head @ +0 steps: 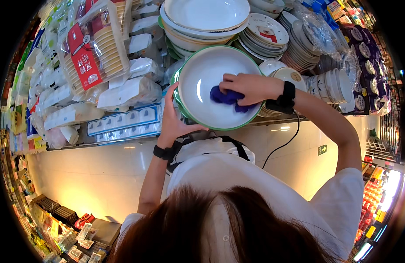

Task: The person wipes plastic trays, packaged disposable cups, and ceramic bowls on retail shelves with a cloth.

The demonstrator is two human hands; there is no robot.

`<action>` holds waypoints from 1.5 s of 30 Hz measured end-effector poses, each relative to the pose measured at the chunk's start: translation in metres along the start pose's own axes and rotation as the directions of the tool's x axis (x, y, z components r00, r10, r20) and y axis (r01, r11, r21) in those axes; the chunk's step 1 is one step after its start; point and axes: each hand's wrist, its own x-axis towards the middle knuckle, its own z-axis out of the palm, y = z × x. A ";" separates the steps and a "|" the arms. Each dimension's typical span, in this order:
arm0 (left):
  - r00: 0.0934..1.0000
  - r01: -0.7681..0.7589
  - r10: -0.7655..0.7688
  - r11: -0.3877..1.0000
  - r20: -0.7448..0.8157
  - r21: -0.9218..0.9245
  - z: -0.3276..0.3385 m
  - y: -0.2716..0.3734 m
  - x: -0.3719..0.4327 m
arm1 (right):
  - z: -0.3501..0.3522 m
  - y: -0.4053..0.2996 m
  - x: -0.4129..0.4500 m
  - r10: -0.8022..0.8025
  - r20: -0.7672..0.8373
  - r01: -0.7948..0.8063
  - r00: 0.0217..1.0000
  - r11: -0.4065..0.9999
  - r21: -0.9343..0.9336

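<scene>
A large white bowl with a green rim (202,65) is tilted towards me in front of the stacked crockery. My left hand (176,118) grips its left edge, thumb and fingers spread along the rim. Inside the bowl, my right hand (251,87) presses a bunched dark purple cloth (225,95) against the lower right of the white surface. Part of the cloth is hidden under the fingers. Both wrists wear black bands, and a cable hangs from near the right one.
Behind the bowl stand stacked large white bowls (205,16), a stack of plates (266,28) and several small bowls (330,85) on their sides. Packaged paper cups (94,49) and wrapped packs (133,93) crowd the left. The shelf's front edge (123,139) runs before me, above a tiled floor (90,177).
</scene>
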 end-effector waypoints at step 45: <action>1.000 -0.013 0.011 0.995 0.019 0.102 0.002 0.009 -0.017 | 0.089 -0.087 -0.079 0.001 -0.691 -0.040 0.723 0.998 -0.040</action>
